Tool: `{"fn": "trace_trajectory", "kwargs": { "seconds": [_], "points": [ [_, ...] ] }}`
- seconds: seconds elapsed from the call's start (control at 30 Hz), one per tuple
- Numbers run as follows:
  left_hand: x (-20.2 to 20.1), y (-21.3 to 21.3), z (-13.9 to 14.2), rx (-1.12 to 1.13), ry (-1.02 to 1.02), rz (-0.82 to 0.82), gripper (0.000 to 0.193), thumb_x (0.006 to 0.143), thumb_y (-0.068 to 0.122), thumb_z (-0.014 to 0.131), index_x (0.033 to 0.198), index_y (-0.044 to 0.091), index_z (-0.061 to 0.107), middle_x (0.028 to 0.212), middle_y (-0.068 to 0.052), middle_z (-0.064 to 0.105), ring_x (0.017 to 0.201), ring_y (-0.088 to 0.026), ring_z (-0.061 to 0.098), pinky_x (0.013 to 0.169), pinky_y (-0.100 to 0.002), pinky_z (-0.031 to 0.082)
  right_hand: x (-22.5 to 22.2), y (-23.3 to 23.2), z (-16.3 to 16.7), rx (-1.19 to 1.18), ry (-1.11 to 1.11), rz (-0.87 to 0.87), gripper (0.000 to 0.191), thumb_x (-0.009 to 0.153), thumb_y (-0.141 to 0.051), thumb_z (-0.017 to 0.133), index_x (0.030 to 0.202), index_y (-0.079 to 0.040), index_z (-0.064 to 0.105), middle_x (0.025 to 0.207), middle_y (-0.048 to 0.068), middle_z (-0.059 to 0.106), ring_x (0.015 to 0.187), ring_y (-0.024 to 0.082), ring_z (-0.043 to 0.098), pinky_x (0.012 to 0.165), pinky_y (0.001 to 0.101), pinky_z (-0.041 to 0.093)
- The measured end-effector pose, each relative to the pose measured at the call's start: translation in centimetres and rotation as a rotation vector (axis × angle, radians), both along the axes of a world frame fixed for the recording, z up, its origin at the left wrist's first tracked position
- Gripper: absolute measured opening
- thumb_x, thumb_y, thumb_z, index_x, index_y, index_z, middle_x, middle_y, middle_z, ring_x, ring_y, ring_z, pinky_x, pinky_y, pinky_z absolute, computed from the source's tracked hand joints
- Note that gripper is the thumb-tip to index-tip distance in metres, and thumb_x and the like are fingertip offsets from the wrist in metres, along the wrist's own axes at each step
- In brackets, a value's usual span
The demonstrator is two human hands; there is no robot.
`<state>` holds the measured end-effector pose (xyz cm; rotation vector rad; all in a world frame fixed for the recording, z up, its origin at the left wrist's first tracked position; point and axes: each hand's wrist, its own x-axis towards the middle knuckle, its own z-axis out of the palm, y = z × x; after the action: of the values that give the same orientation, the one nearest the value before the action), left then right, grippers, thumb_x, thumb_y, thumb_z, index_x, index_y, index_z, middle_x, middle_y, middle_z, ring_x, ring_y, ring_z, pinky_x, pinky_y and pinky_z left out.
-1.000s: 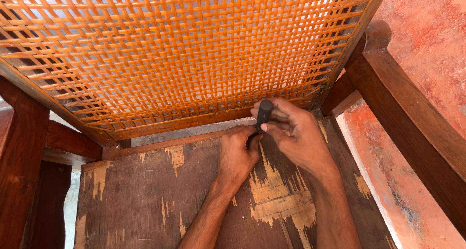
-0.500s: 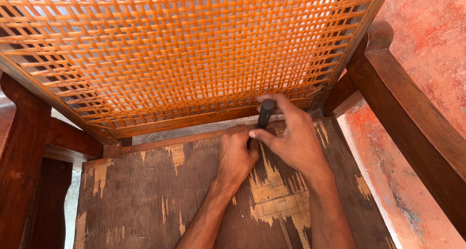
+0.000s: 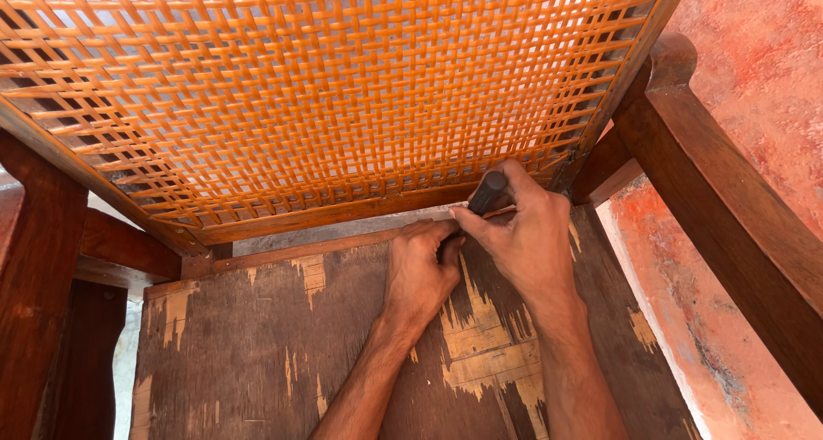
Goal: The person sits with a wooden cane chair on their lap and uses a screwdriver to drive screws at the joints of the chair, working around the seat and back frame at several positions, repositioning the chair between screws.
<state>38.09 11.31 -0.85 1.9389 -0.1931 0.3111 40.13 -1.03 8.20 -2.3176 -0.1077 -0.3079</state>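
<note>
My right hand [image 3: 527,234] grips a dark, round tool handle [image 3: 487,191] and holds it against the lower wooden rail of an orange woven cane panel [image 3: 317,88]. The tool's tip is hidden behind my fingers. My left hand [image 3: 420,273] lies just left of it, fingers curled and pressing on the far edge of a worn, peeling plywood board [image 3: 257,354], close to where the tool meets the rail. Whether the left fingers pinch anything is hidden.
A dark wooden armrest and post [image 3: 729,217] run along the right side. Another dark wooden post [image 3: 34,277] and crossbar [image 3: 120,243] stand at the left. A reddish, patchy floor [image 3: 754,80] shows at the right.
My right hand with the tool has shifted slightly right and up along the rail. The left hand stays pressed on the board's edge.
</note>
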Motion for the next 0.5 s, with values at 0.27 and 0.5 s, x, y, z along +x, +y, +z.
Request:
{"fn": "trace_trajectory", "kwargs": {
  "seconds": [0.27,0.5],
  "points": [
    [0.15,0.06,-0.19,0.056,0.095,-0.013,0.006,0.084,-0.006,0.07,0.088,-0.005,0.074,0.077,-0.019,0.073,0.068,-0.029,0.072,0.065,-0.044,0.055,-0.11,-0.65,-0.27,0.164,0.047,0.346,0.055,0.079,0.0,0.08,0.131,0.0,0.061,0.125,0.017,0.071,0.115,0.026,0.069,0.097,0.0415,0.057],
    [-0.11,-0.11,-0.03,0.004,-0.024,0.008,0.011,0.082,-0.006,0.07,0.092,-0.004,0.074,0.084,-0.02,0.074,0.076,-0.035,0.074,0.071,-0.043,0.057,0.08,-0.47,-0.34,0.207,0.151,0.113,0.026,0.079,-0.005,0.085,0.098,-0.003,0.068,0.098,0.008,0.083,0.096,0.016,0.081,0.081,0.0321,0.068]
  ]
}}
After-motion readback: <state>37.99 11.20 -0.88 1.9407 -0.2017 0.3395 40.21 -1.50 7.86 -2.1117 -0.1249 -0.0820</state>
